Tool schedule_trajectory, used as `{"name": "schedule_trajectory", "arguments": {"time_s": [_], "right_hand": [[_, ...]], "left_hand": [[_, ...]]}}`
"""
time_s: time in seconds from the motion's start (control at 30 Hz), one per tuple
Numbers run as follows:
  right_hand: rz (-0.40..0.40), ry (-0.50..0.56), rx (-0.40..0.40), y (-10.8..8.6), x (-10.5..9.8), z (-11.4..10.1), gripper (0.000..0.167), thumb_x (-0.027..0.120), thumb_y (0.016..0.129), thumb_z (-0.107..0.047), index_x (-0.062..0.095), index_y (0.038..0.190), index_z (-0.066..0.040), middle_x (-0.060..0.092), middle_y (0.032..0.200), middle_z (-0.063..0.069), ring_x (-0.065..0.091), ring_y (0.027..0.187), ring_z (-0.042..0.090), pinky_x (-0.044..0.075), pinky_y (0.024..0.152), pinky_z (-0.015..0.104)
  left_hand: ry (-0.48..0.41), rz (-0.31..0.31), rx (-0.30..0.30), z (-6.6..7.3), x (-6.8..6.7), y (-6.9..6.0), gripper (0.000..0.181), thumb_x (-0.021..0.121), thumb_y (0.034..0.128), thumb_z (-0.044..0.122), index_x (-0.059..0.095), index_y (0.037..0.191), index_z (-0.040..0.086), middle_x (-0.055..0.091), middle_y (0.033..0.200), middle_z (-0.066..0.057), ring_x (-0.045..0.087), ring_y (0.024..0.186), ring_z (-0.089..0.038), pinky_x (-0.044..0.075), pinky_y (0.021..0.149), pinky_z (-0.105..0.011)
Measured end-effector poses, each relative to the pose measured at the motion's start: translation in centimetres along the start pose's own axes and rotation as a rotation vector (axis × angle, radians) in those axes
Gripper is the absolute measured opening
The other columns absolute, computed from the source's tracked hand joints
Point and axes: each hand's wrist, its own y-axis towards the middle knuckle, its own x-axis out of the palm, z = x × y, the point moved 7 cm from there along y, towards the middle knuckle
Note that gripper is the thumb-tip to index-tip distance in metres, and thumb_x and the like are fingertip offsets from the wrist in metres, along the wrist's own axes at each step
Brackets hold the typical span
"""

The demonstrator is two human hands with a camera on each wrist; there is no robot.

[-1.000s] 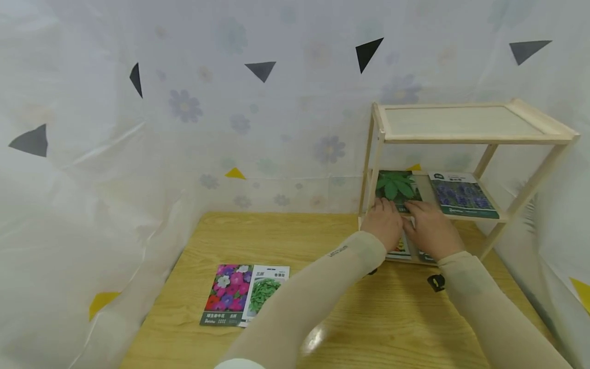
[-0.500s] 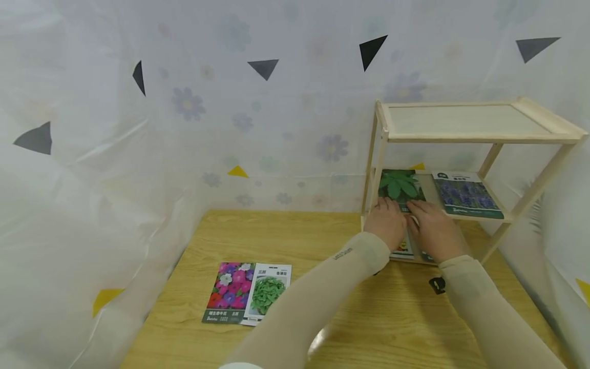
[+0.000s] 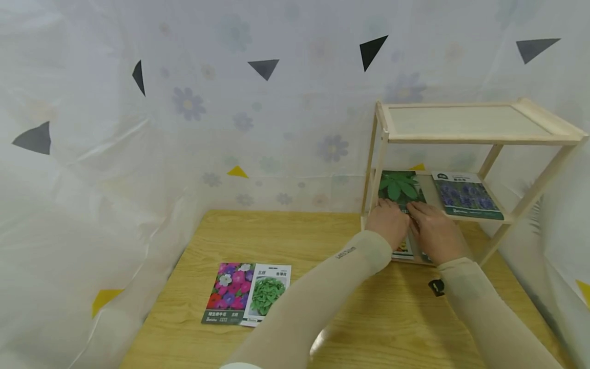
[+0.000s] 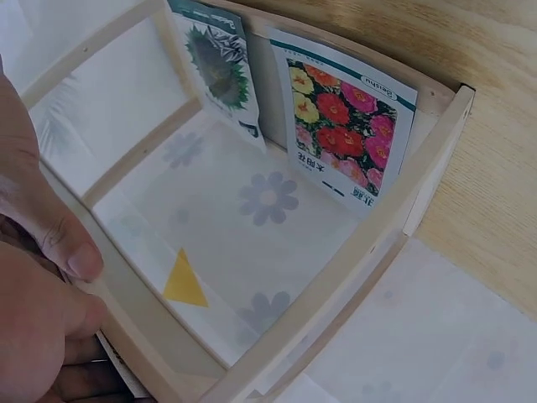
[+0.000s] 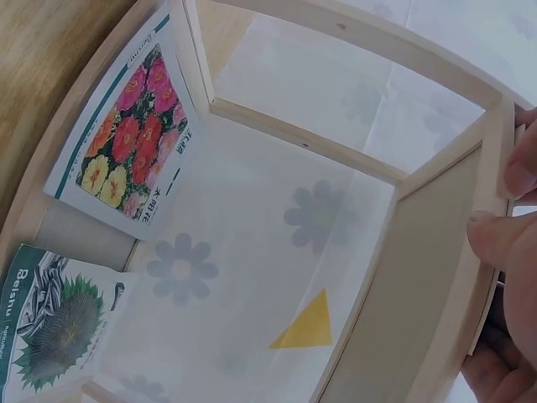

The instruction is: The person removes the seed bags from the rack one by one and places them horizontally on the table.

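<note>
A green-leaf seed packet lies on the left of the wooden rack's middle shelf. My left hand and right hand are side by side at that shelf's front edge, with fingers over the packet's lower end. Both wrist views show the thumbs against the shelf edge, the left hand and the right hand pinching there; part of the fingers is hidden. Below, on the bottom shelf, are a red-and-yellow flower packet and a sunflower packet.
A purple-flower packet lies on the middle shelf's right side. On the wooden table, a pink-flower packet and a green-herb packet lie at the left. The rack's top shelf spans above. A small black object sits before the rack.
Both hands stay at the shelf edge, with only slight shifts of the fingers. The head view has moved a little; the packets keep their places.
</note>
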Motion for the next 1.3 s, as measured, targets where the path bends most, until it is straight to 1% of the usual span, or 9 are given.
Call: {"name": "schedule_trajectory", "arguments": {"time_s": [0.17, 0.4, 0.63, 0.73, 0.93, 1.13, 1.3], "right_hand": [[0.016, -0.019, 0.008, 0.07, -0.34, -0.32, 0.042, 0.077, 0.077, -0.003, 0.066, 0.116, 0.007, 0.065, 0.112, 0.024, 0.062, 0.1, 0.04, 0.05, 0.086, 0.052], [0.032, -0.043, 0.014, -0.08, -0.34, -0.45, 0.039, 0.078, 0.077, -0.004, 0.068, 0.114, 0.006, 0.066, 0.11, 0.024, 0.063, 0.098, 0.039, 0.052, 0.082, 0.051], [0.023, -0.027, -0.013, -0.06, -0.47, -0.55, 0.041, 0.079, 0.077, -0.007, 0.067, 0.114, 0.007, 0.065, 0.111, 0.024, 0.063, 0.098, 0.041, 0.052, 0.082, 0.052], [0.022, -0.019, -0.019, -0.01, -0.68, -0.65, 0.04, 0.078, 0.077, -0.006, 0.067, 0.114, 0.007, 0.065, 0.111, 0.024, 0.063, 0.098, 0.041, 0.052, 0.082, 0.053], [0.028, -0.025, -0.031, -0.08, -0.83, -0.71, 0.039, 0.078, 0.078, -0.007, 0.068, 0.114, 0.006, 0.066, 0.111, 0.024, 0.063, 0.097, 0.041, 0.052, 0.082, 0.052], [0.026, -0.04, -0.042, -0.23, -0.63, -0.7, 0.042, 0.078, 0.077, -0.01, 0.067, 0.114, 0.006, 0.065, 0.112, 0.024, 0.063, 0.098, 0.04, 0.052, 0.083, 0.052], [0.038, -0.047, -0.052, -0.32, -0.63, -0.73, 0.042, 0.078, 0.077, -0.01, 0.068, 0.114, 0.006, 0.066, 0.111, 0.024, 0.063, 0.097, 0.04, 0.052, 0.082, 0.052]], "left_hand": [[0.002, 0.009, 0.001, -0.08, -0.04, 0.04, 0.038, 0.037, 0.1045, 0.033, 0.067, 0.124, 0.02, 0.062, 0.125, -0.008, 0.059, 0.113, -0.026, 0.051, 0.091, -0.031], [-0.029, -0.003, -0.002, -0.16, -0.09, -0.15, 0.035, 0.042, 0.1031, 0.037, 0.069, 0.122, 0.025, 0.064, 0.123, -0.006, 0.062, 0.11, -0.023, 0.055, 0.082, -0.027], [-0.031, 0.042, 0.009, -0.26, -0.33, -0.24, 0.034, 0.043, 0.1027, 0.036, 0.072, 0.117, 0.023, 0.067, 0.117, -0.006, 0.065, 0.102, -0.022, 0.056, 0.077, -0.027], [-0.043, 0.043, 0.008, -0.29, -0.36, -0.26, 0.034, 0.044, 0.1025, 0.036, 0.071, 0.118, 0.023, 0.066, 0.118, -0.006, 0.065, 0.102, -0.021, 0.056, 0.075, -0.026], [-0.064, 0.026, 0.004, -0.35, -0.19, -0.37, 0.033, 0.043, 0.1027, 0.036, 0.07, 0.119, 0.025, 0.064, 0.123, -0.008, 0.065, 0.104, -0.022, 0.057, 0.068, -0.023], [-0.067, 0.06, -0.003, -0.47, -0.32, -0.48, 0.034, 0.043, 0.1027, 0.037, 0.071, 0.118, 0.025, 0.065, 0.12, -0.008, 0.065, 0.103, -0.022, 0.057, 0.068, -0.024], [-0.076, 0.061, -0.001, -0.49, -0.41, -0.6, 0.035, 0.041, 0.1031, 0.038, 0.071, 0.117, 0.025, 0.065, 0.12, -0.008, 0.065, 0.104, -0.022, 0.057, 0.068, -0.024]]}}
